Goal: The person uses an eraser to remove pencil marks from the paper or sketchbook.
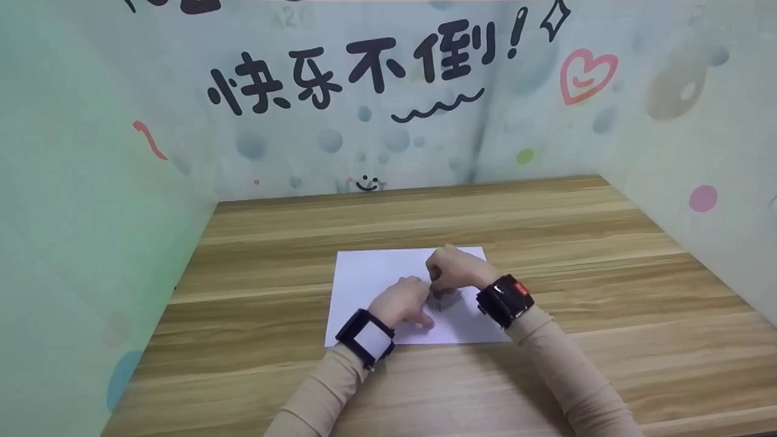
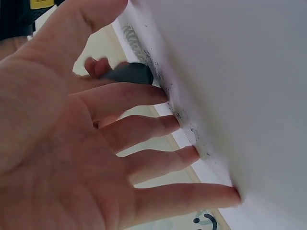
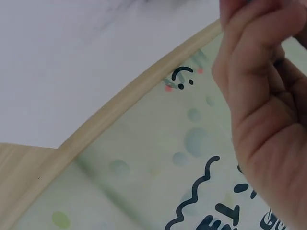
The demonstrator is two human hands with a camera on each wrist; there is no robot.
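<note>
Paper (image 1: pixel 376 273) lies under left hand (image 1: pixel 405 301).

- I see a wooden table (image 1: pixel 607 291) made of light brown boards. It fills the lower half of the head view.
- The table runs back to the painted wall at the top of the frame.
- One white sheet of paper (image 1: pixel 376 273) lies flat on the table, near the middle of the frame.
- The paper has a dark grey smudge (image 1: pixel 446 300) on it, toward its lower right part.
- In the left wrist view I see black specks and marks on the paper (image 2: pixel 240 72), down the middle of the frame.
</note>
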